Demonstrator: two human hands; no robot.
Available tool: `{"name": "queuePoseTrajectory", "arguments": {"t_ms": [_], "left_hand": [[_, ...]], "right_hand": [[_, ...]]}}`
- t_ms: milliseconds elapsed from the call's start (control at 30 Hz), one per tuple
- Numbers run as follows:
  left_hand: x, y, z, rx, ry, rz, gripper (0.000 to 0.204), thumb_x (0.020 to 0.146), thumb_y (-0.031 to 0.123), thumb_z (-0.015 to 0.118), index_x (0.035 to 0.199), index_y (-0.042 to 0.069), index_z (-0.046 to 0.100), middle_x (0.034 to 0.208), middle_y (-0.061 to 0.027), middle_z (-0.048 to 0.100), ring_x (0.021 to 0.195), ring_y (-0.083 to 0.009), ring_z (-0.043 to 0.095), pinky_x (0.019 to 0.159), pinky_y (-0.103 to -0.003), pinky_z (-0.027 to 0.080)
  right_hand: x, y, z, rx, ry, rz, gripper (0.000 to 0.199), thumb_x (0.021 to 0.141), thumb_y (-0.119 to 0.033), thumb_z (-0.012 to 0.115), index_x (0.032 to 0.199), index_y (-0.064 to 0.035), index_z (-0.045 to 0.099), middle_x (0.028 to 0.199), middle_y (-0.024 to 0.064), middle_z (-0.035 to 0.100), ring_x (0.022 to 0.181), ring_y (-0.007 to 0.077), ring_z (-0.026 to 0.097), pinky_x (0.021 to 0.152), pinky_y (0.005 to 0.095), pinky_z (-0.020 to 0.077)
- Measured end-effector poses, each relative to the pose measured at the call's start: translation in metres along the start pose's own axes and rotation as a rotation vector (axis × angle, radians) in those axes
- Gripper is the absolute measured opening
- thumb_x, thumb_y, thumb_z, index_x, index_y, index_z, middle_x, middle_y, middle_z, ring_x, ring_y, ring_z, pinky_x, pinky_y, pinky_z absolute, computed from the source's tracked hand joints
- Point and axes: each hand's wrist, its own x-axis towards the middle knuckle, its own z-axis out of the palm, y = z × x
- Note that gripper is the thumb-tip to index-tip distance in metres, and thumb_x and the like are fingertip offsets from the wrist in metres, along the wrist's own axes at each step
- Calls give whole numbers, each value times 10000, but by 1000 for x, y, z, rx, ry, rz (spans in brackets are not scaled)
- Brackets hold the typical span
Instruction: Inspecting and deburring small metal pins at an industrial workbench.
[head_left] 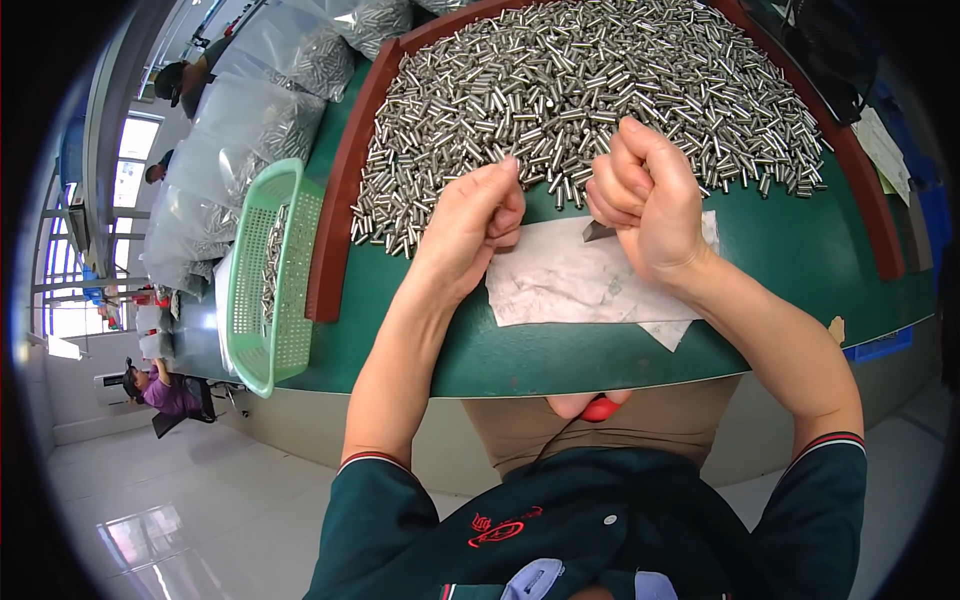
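Observation:
My left hand [470,225] is closed, thumb and forefinger pinched together at the near edge of a heap of small shiny metal pins [580,80]. Whatever sits in that pinch, if anything, is too small to make out. To its right, my right hand [655,205] is curled into a fist with the thumb up. A dark grey, flat metal piece [597,232] juts out below its fingers; the rest of it is hidden in the palm. Beneath both hands lies a stained white cloth [560,275] on the green tabletop [790,270].
Reddish-brown wooden rails [335,230] border the heap. Left of them stands a light green plastic basket [262,340] holding some pins. Clear plastic bags [225,130] of pins line the table's far left. A person in purple [172,395] sits farther off; others are behind the bags.

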Motion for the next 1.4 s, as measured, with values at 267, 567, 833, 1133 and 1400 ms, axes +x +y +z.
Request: {"name": "queuePoseTrajectory", "arguments": {"t_ms": [267,567,833,1133,1400], "left_hand": [[5,-18,21,1248,334,421,178,674,169,686,718,27,588,450,-45,446,393,-156,445,415,-305,353],[-4,-7,14,745,133,218,87,782,76,596,782,-5,564,612,56,495,555,-7,411,493,-158,328],[-8,-12,19,1117,123,298,88,689,74,631,686,4,578,467,-50,447,415,-128,421,439,-277,363],[-9,-10,19,1158,112,287,85,691,73,629,699,4,581,472,-55,448,419,-134,422,440,-278,361],[-7,-11,16,1025,97,275,88,733,61,616,732,-18,576,553,15,471,505,-47,394,454,-215,326]], "right_hand": [[1,0,0,-7,3,-7,419,874,-252,373,489,-125,266,406,-31,248,367,67,174,367,242,151],[-2,-2,1,-13,10,-1,413,872,-248,377,494,-122,267,413,-24,266,365,68,185,368,243,160],[-3,-2,5,-51,23,-30,418,885,-249,305,487,-144,230,406,-31,215,377,77,131,378,245,148],[0,3,5,-35,-12,-83,420,882,-267,313,488,-145,234,408,-31,216,382,80,136,386,247,150],[2,4,4,-71,-37,-67,425,883,-256,325,485,-139,232,404,-28,214,380,81,142,380,248,149]]}}
